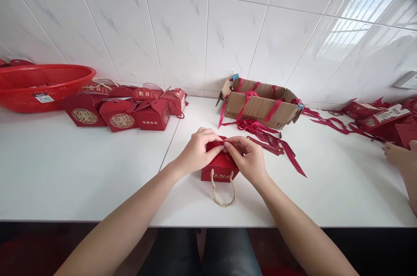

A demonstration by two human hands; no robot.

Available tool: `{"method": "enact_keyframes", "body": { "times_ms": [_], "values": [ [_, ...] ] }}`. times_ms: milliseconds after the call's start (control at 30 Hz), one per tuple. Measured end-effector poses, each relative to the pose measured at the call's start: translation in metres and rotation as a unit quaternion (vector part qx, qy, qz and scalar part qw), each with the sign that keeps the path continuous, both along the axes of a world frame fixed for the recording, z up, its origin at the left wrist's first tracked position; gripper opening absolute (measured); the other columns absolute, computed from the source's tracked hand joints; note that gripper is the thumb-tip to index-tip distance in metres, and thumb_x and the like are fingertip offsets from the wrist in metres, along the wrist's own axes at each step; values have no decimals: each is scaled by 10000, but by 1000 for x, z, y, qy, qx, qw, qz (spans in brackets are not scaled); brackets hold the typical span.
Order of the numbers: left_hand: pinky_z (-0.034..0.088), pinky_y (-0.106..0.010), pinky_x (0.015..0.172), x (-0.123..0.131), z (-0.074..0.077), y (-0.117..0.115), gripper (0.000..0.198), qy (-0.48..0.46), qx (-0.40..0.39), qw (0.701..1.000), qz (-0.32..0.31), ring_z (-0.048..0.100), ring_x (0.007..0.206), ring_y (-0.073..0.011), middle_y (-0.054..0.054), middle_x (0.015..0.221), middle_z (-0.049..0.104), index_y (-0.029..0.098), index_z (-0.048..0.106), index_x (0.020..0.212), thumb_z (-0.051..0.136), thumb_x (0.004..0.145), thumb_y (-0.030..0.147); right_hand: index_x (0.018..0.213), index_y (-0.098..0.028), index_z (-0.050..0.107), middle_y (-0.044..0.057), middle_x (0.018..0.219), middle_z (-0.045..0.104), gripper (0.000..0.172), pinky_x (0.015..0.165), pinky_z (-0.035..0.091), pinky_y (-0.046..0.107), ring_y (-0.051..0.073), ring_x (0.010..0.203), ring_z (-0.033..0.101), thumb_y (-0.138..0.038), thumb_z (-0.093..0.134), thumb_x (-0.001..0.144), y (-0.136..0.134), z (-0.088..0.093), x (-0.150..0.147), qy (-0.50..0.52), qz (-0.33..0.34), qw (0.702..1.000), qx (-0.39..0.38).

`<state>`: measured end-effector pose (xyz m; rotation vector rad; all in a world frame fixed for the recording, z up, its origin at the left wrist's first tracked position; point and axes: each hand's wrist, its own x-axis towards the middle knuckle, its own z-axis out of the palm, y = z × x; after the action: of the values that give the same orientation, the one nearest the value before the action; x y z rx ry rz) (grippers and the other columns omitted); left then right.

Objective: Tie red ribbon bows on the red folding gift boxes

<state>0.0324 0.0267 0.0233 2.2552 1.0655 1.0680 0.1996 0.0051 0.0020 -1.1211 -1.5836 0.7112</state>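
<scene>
A small red gift box [215,175] with gold lettering stands in front of me near the table's front. Its twisted cream rope handle [224,205] hangs down the near side onto the table. My left hand [202,149] pinches the top flaps of the box from the left. From the right, my right hand [245,154] pinches the same spot, with both thumbs and fingertips meeting there. The fingers hide most of the box's top. Just behind my right hand lie red straps [267,145] and loose red ribbons [295,161].
A cardboard box [257,106] hung with red ribbons stands by the tiled wall. Several red gift boxes [122,115] are grouped at left, beside a red plastic basket [48,78]. At far right, another person's hand [399,154] touches red boxes [384,115].
</scene>
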Motion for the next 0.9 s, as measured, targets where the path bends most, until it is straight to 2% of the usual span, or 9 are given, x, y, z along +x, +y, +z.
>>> {"method": "enact_keyframes", "body": {
  "times_ms": [133, 267, 400, 533, 600, 667, 800, 900],
  "values": [
    [399, -397, 855, 1, -3, 1, 127, 36, 57, 997, 29, 520, 889, -213, -35, 810, 645, 204, 641, 793, 543, 843, 266, 802, -205, 699, 38, 723, 658, 180, 491, 421, 272, 127, 526, 509, -367, 621, 813, 1, 0, 1, -22, -26, 999, 18],
    [354, -403, 860, 1, -4, 0, 124, 72, 85, 993, 44, 524, 899, -210, -27, 837, 657, 199, 640, 806, 537, 850, 253, 791, -211, 718, 47, 783, 597, 164, 518, 430, 282, 129, 590, 501, -343, 623, 816, 2, 2, 4, -81, -35, 993, 79],
    [335, -396, 854, 2, -4, 0, 106, 79, 84, 992, 54, 531, 908, -211, -26, 846, 666, 198, 638, 797, 550, 834, 245, 802, -223, 723, 43, 777, 563, 164, 532, 445, 297, 138, 609, 496, -377, 677, 770, 4, 3, 7, -115, -27, 988, 101],
    [316, -403, 859, 1, -3, 1, 111, 85, 88, 991, 59, 538, 909, -212, -23, 850, 677, 207, 652, 802, 557, 834, 255, 750, -243, 726, 60, 871, 587, 101, 740, 476, 377, 205, 829, 542, -332, 682, 767, 5, 0, 7, -129, -42, 985, 109],
    [311, -406, 859, 1, -3, 1, 112, 87, 86, 991, 61, 539, 919, -214, -24, 861, 683, 211, 659, 804, 559, 835, 252, 720, -249, 724, 68, 997, 602, 92, 881, 430, 438, 246, 990, 524, -314, 678, 766, 5, 0, 7, -110, -45, 989, 83],
    [310, -404, 859, 0, -2, 1, 111, 85, 82, 991, 61, 540, 923, -212, -21, 863, 685, 213, 663, 802, 563, 835, 246, 714, -252, 723, 63, 1156, 581, 104, 973, 369, 472, 272, 1131, 480, -333, 681, 763, 7, 1, 8, -68, -21, 997, 14],
    [310, -396, 861, -1, -1, 1, 115, 82, 83, 992, 56, 540, 917, -197, -6, 854, 679, 212, 672, 804, 563, 835, 195, 786, -241, 729, 58, 1364, 470, 188, 1006, 369, 421, 266, 1316, 354, -411, 651, 793, 9, 3, 12, 50, 96, 985, -136],
    [315, -393, 862, -1, -2, 2, 129, 80, 90, 991, 58, 544, 914, -193, -5, 844, 674, 219, 683, 805, 567, 834, 170, 779, -233, 724, 49, 1392, 453, 208, 1045, 335, 382, 241, 1380, 260, -421, 641, 808, 10, 2, 14, 90, 145, 972, -164]
  ]
}}
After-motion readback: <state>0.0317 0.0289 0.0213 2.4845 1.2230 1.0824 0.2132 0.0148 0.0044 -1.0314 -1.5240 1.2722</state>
